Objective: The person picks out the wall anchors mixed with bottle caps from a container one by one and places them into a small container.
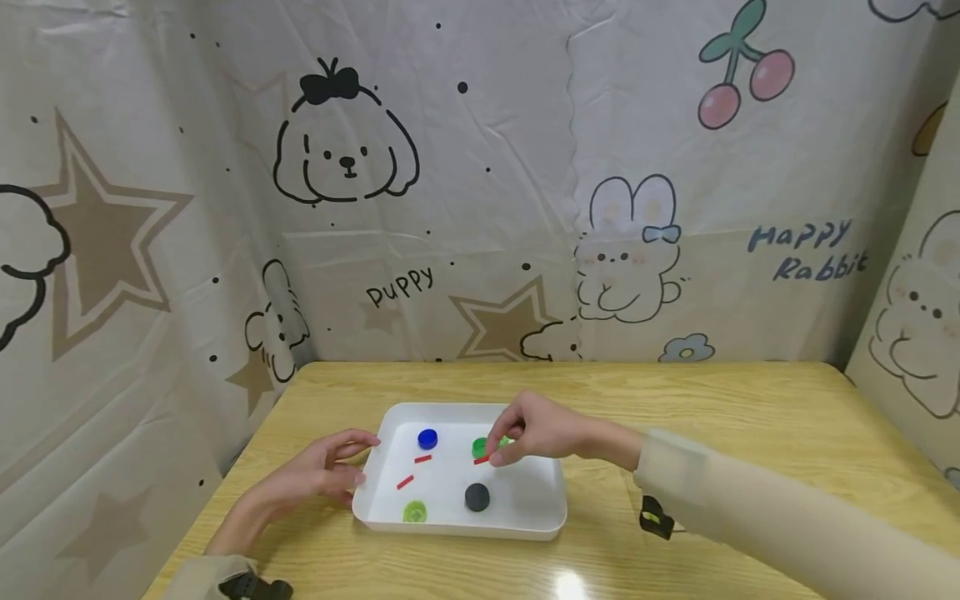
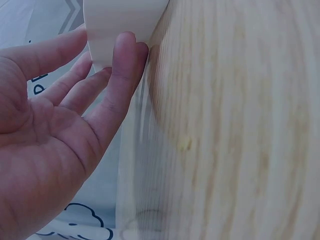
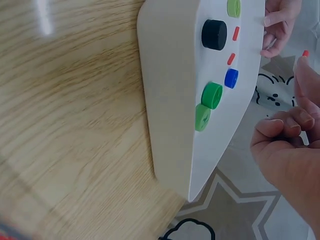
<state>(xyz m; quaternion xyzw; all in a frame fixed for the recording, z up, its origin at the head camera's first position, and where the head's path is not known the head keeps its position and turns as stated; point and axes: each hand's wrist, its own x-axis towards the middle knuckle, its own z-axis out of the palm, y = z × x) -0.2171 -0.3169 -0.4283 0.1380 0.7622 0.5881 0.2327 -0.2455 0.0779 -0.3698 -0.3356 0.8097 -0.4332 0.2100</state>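
In the head view my right hand (image 1: 545,427) is over the white tray (image 1: 525,498), pinching a short red stick (image 1: 481,460) between thumb and fingertip. The stick's red end (image 3: 305,53) shows past the fingertip in the right wrist view. Just by these fingers are a green cap (image 1: 478,447) and a lighter green cap (image 3: 202,118), the latter partly hidden by the hand in the head view. My left hand (image 1: 324,468) rests its fairly straight fingers against the tray's left side; the left wrist view shows those fingertips at the white wall (image 2: 125,20).
Inside the tray lie a blue cap (image 1: 427,439), a black cap (image 1: 477,497), a yellow-green cap (image 1: 415,512) and two red sticks, one upper (image 1: 423,458) and one lower (image 1: 405,482). The wooden table (image 1: 712,417) ends at a printed curtain (image 1: 480,167).
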